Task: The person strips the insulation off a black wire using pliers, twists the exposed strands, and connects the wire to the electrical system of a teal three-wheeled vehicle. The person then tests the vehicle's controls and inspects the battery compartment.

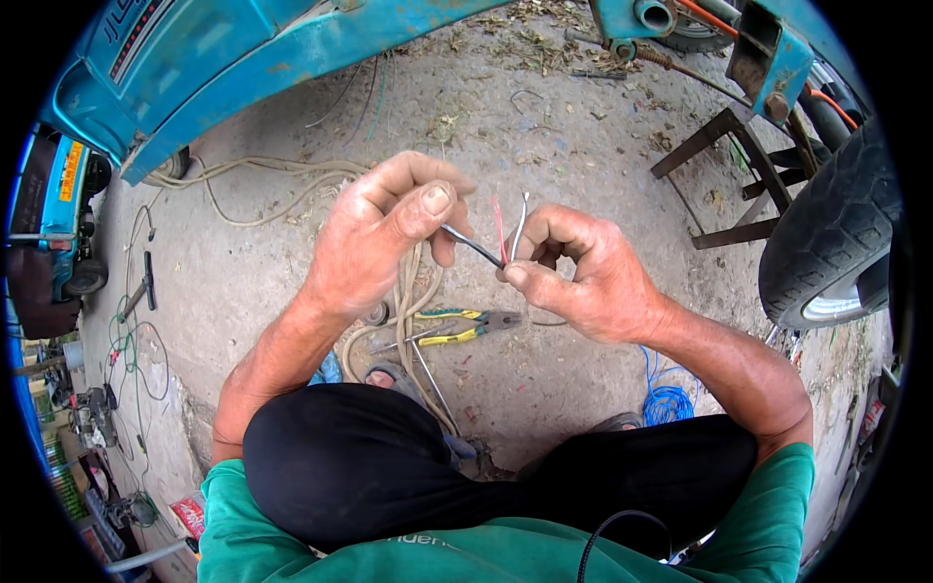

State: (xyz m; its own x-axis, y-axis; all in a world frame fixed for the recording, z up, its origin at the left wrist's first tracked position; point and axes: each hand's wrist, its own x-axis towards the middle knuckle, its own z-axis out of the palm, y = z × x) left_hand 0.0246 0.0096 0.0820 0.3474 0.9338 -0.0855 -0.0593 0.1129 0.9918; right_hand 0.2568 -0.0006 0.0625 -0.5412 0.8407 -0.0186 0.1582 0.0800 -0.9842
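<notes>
My left hand (384, 233) is closed on one end of a short stretch of black cable (472, 246), thumb on top. To its right my right hand (573, 272) pinches the same cable where a thin red wire (499, 222) and a thin white wire (521, 219) stick upward. Below both hands, yellow-and-green pliers (452, 334) lie on the concrete beside a thin metal rod (428, 374) and loose tan rope (408, 291). I am squatting, my knees in dark trousers under my forearms.
A teal vehicle frame (214, 58) arches overhead, with a tyre (816, 243) and metal stand (709, 146) at right. Coiled blue wire (666, 400) lies by my right knee. Another teal vehicle (68, 214), a T-handled tool (149, 282) and tangled wires are at left.
</notes>
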